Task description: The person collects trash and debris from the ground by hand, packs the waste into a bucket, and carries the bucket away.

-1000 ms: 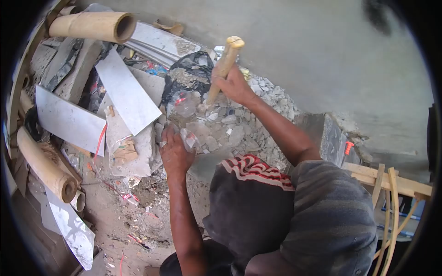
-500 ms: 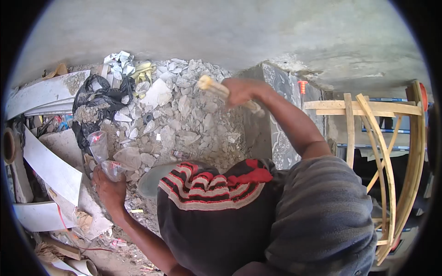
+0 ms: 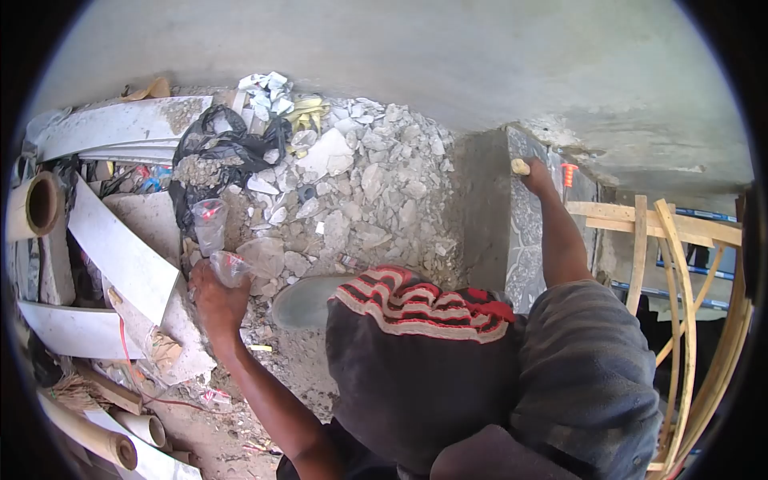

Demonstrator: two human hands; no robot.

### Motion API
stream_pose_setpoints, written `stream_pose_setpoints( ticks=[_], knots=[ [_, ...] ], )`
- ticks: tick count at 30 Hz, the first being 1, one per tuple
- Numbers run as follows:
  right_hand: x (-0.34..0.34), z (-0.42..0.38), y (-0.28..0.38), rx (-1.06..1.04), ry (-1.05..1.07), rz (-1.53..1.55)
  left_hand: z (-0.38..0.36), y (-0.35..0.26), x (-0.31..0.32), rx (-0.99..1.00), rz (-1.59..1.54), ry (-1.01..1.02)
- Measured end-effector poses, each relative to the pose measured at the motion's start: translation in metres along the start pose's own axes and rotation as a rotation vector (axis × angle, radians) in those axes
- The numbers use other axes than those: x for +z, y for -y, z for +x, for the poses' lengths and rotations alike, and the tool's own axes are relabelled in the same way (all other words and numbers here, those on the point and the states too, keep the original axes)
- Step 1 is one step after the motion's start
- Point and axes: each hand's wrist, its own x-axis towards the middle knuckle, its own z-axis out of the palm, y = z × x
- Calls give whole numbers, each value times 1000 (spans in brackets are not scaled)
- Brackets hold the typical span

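Observation:
My left hand [image 3: 218,302] reaches down to the rubble with its fingers around a clear crumpled plastic cup [image 3: 230,270]. Just beyond it lies a second clear plastic cup [image 3: 210,226] with red print. Over at the patterned grey slab [image 3: 522,232], my right hand [image 3: 539,178] is closed around a wooden-handled tool [image 3: 520,166]. Only a pale, rounded end of that tool shows; the rest is hidden by the hand. Broken stone and rubble [image 3: 372,188] spreads between both hands.
A black plastic bag [image 3: 188,164] with debris lies at the left, beside white panels [image 3: 124,252] and cardboard tubes [image 3: 42,204]. An orange-handled tool [image 3: 569,174] stands near the slab. Wooden strips [image 3: 676,320] form a frame at right. A wall [image 3: 384,48] rises behind.
My right hand has moved right with the wooden-handled tool, from over the rubble to the slab. The view has shifted, while my left hand stays by the cups.

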Motion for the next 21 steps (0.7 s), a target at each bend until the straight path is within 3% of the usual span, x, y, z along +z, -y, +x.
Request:
stream_pose_setpoints(
  ticks=[2, 9, 12, 13, 14, 15, 16, 17, 19, 21],
  knots=[
    [25, 6, -22, 34, -94, -276, -1, -6, -8, -27, -18, 9],
    [-7, 31, 52, 187, 209, -542, -7, 7, 13, 18, -40, -110],
    [-38, 56, 184, 99, 223, -553, -9, 5, 22, 22, -50, -191],
    [-25, 76, 223, -146, 67, -447, -11, 3, 24, -4, -38, -209],
    [-47, 68, 302, -388, -9, -147, -13, -2, 25, -26, -29, -228],
    [-56, 72, 360, -570, 123, 225, -13, -8, 26, -47, -21, -251],
    [-62, 76, 415, -521, 228, 352, -13, -11, 27, -34, -45, -252],
    [-53, 88, 452, -750, 130, 340, -14, -13, 29, -22, -67, -251],
    [-36, 102, 515, -717, 191, 193, -18, -18, 27, 11, -123, -276],
    [-13, 108, 537, -651, 208, 176, -26, -23, 23, 45, -194, -316]
  ],
)
